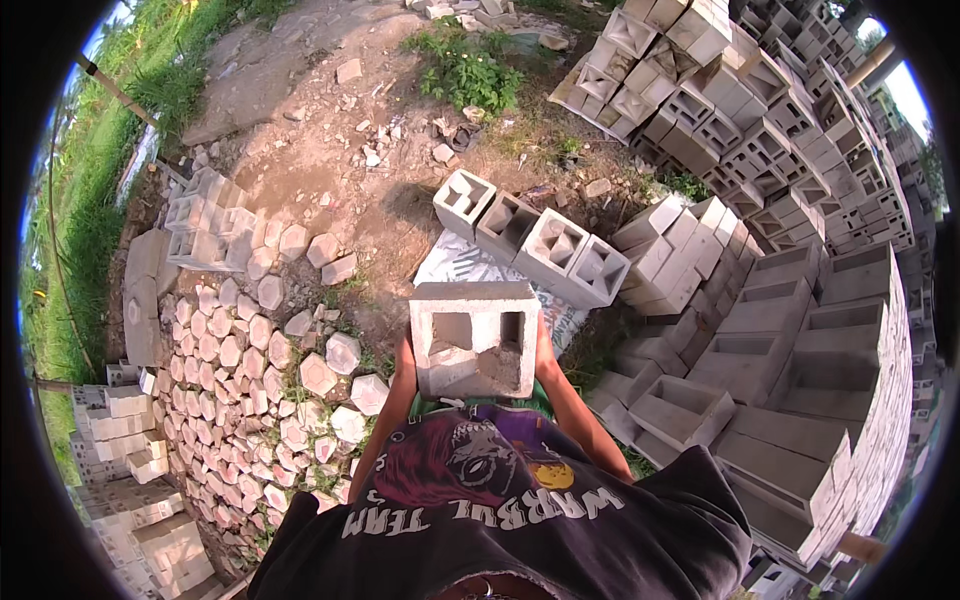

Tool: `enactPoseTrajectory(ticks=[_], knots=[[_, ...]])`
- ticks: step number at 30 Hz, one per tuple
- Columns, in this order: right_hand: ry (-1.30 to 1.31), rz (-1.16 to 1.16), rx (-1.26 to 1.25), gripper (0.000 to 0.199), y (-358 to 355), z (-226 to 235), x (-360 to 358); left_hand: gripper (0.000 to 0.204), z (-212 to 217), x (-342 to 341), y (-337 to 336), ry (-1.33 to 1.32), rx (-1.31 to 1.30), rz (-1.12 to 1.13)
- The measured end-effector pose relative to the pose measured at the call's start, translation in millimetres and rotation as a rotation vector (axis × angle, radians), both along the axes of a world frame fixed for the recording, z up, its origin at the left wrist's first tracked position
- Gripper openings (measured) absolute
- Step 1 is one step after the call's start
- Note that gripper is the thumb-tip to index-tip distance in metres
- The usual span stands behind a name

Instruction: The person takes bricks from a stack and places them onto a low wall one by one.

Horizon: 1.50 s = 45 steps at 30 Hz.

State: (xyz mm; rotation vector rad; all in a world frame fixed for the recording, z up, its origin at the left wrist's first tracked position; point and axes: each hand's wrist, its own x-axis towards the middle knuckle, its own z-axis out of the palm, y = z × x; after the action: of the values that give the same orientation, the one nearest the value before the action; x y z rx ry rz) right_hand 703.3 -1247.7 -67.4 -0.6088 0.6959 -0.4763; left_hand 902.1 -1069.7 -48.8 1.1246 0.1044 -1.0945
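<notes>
1 fisheye view looks steeply down from head height, the dark shirt close below.

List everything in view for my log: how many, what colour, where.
held block: one, grey, centre
row blocks: four, grey, beyond held block
printed sheet: one, white, partly beneath row blocks
right stacks: many blocks, grey, right side
left stacks: many blocks, grey, left edge
hexagonal pavers: dozens, pale, left ground
rubble: many pieces, pale, upper centre
leafy plants: one clump, green, top centre
grass: uncountable, green, upper left
shirt: one, black, bottom
left hand: one, held block's left side, mostly hidden
right hand: one, held block's right side, mostly hidden
</notes>
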Motion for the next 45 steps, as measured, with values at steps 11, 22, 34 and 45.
enactPoseTrajectory(ticks=[11,22,34,45], knots=[[0.093,-0.114,0.109,0.056,-124,13,33,0.058,15,41,-168,0.141,-0.122,-0.117],[0.14,-0.581,0.224,0.063,-213,-14,130,0.055,-38,170,-330,-0.178,0.293,-0.633],[0.574,-0.499,0.283,0.052,-253,-170,244,0.041,-170,273,-424,-0.378,0.415,-0.763],[0.625,-0.427,0.077,0.048,-324,-375,256,0.05,-363,289,-492,-0.438,0.527,-0.818]])
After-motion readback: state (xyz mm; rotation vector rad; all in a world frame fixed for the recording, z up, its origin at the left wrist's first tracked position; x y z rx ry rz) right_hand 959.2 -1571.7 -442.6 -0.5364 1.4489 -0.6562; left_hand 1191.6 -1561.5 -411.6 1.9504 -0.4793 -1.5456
